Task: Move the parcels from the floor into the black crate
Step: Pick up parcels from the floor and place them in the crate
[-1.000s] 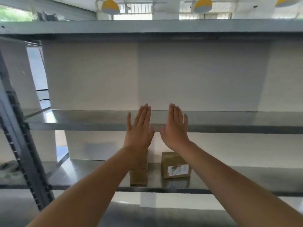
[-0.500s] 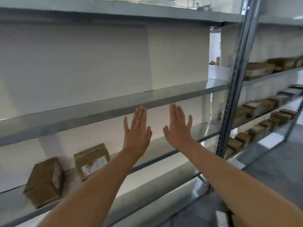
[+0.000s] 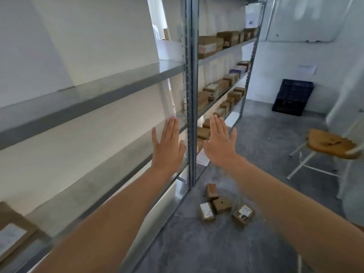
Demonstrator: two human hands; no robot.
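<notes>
The left hand [image 3: 167, 146] and right hand [image 3: 220, 142] are held out side by side, fingers straight and close together; nothing is held or touched. Four parcels [image 3: 221, 205] are seen on the floor [image 3: 197, 243] near the shelf post [image 3: 190, 95], well apart from the black crate [image 3: 293, 97] by the far wall [image 3: 295, 56].

Grey metal shelving [image 3: 102, 89] is running along the left side, its shelves standing in front of a white wall [image 3: 78, 36] and catching soft, pale light. A perforated steel upright [image 3: 189, 85] is dividing it from a further bay, where brown cardboard boxes [image 3: 208, 45] are sitting in rows on several levels. The mottled grey concrete floor [image 3: 266, 134] is stretching toward the far end of the room, where a whiteboard [image 3: 301, 20] is hanging. A wooden-seated stool [image 3: 329, 142] on white metal legs is standing at the right.
</notes>
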